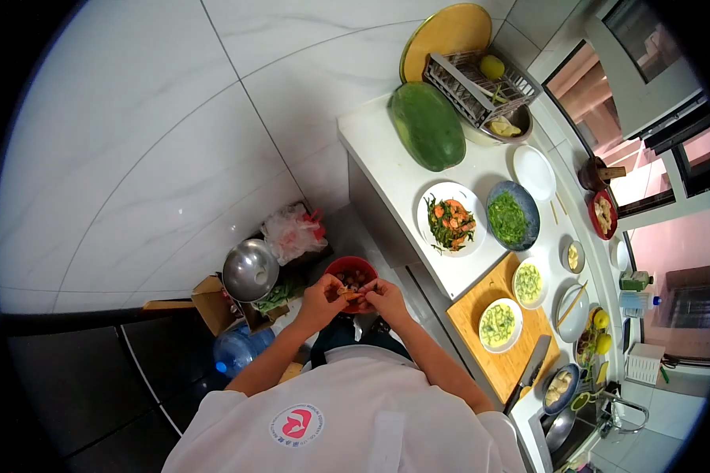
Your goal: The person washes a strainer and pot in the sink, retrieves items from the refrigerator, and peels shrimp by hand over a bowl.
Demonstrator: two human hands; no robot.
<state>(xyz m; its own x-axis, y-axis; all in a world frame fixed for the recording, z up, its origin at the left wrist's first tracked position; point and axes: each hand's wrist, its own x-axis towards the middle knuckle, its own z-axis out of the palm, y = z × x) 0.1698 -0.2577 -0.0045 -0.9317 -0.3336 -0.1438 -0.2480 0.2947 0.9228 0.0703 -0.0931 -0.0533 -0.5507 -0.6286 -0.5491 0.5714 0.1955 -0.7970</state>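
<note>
Both hands meet low in front of my body, above a red bowl (351, 264) with small dark brown round pieces in it. My left hand (321, 303) is closed, its fingertips pinching a small orange-brown piece (349, 296) whose kind I cannot make out. From the other side my right hand (386, 299) pinches at the same piece, fingers bent and close together. The bowl's near part is hidden behind the hands.
Right of me, a white counter (406, 181) carries a large green melon (427, 126), a plate of shrimp and greens (450, 221), a cutting board (477, 303) with two bowls, and a knife (535, 359). Left stand a metal bowl (250, 270) and water jug (241, 351).
</note>
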